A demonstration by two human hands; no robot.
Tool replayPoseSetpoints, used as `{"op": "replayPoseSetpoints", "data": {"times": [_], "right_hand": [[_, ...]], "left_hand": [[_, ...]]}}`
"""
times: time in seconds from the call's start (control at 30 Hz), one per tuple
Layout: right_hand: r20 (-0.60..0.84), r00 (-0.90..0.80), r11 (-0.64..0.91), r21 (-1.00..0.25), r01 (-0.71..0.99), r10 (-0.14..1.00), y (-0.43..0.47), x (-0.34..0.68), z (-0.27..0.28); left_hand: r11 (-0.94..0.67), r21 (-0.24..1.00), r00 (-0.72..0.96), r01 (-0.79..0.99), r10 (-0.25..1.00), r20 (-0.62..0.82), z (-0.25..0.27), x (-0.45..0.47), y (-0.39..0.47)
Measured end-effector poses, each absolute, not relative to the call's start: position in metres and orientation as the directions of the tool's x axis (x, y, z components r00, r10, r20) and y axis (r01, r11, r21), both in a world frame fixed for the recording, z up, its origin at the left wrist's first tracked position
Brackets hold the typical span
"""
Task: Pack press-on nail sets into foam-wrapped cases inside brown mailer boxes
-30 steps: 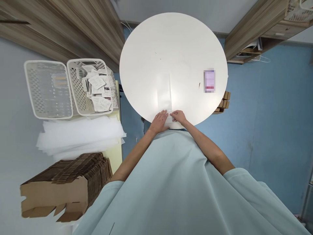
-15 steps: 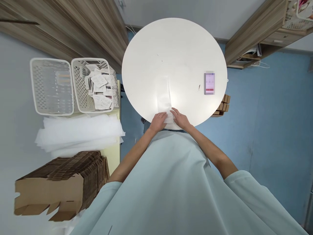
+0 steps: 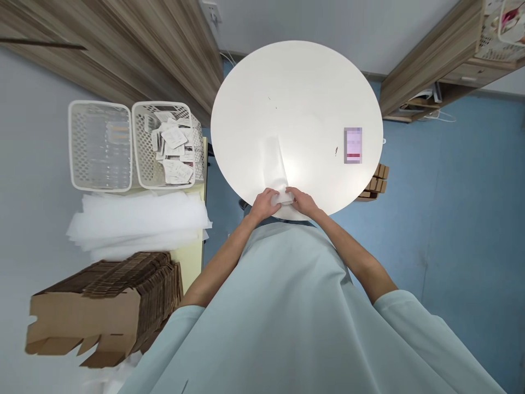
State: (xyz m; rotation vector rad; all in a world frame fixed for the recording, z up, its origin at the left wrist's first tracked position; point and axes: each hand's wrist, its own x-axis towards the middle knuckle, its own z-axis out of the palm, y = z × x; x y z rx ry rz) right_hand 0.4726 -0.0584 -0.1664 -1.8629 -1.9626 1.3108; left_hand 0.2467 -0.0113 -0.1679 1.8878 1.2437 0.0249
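A long strip of thin white foam sheet [image 3: 275,161] lies on the round white table [image 3: 299,87], running away from me. Its near end is curled into a small roll at the table's front edge. My left hand [image 3: 264,204] and my right hand [image 3: 301,201] both have their fingers closed around that rolled end, one on each side, nearly touching each other.
A small pink-and-white card [image 3: 353,145] lies on the table's right side. On a side surface to the left stand an empty white basket [image 3: 99,145], a basket of white packets [image 3: 168,145], a pile of foam sheets [image 3: 139,221] and stacked flat cardboard boxes [image 3: 106,303].
My hands went from lying flat on the sheet's near end to curling around it. The near end is now rolled up, and the flat strip looks shorter.
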Motion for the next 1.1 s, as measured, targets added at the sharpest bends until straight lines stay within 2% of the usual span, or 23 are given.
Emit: {"op": "replayPoseSetpoints", "data": {"times": [0.2,0.43,0.6,0.67,0.73,0.8,0.87,0.97,1.1], "right_hand": [[-0.429,-0.128,-0.226,-0.68,0.698,0.894,-0.038,0.468,-0.174],[-0.511,0.042,-0.363,-0.548,0.753,0.859,-0.012,0.451,-0.184],[-0.599,0.149,-0.476,-0.435,0.765,0.787,0.003,0.443,-0.182],[-0.58,0.162,-0.449,-0.395,0.802,0.799,0.008,0.44,-0.177],[-0.519,0.128,-0.351,-0.357,0.866,0.845,0.012,0.436,-0.171],[-0.44,0.028,-0.19,-0.328,0.925,0.898,0.016,0.433,-0.168],[-0.372,-0.111,-0.011,-0.312,0.95,0.921,0.021,0.429,-0.166],[-0.345,-0.269,0.159,-0.317,0.935,0.899,0.024,0.428,-0.169],[-0.357,-0.328,0.197,-0.357,0.913,0.875,0.02,0.438,-0.176]], "left_hand": [[0.067,0.651,0.307,0.756,0.842,-0.443,-0.174,0.249,-0.006],[0.306,0.615,0.059,0.727,0.864,-0.5,-0.19,0.257,0.008],[0.348,0.585,-0.008,0.732,0.864,-0.504,-0.195,0.264,0.017],[0.319,0.578,-0.018,0.751,0.885,-0.466,-0.195,0.265,0.017],[0.221,0.568,0.013,0.793,0.926,-0.378,-0.194,0.264,0.018],[0.043,0.563,0.136,0.826,0.952,-0.273,-0.194,0.262,0.021],[-0.145,0.573,0.32,0.806,0.923,-0.216,-0.195,0.262,0.027],[-0.289,0.577,0.5,0.764,0.83,-0.246,-0.201,0.262,0.038],[-0.327,0.556,0.558,0.764,0.767,-0.316,-0.207,0.259,0.048]]}}
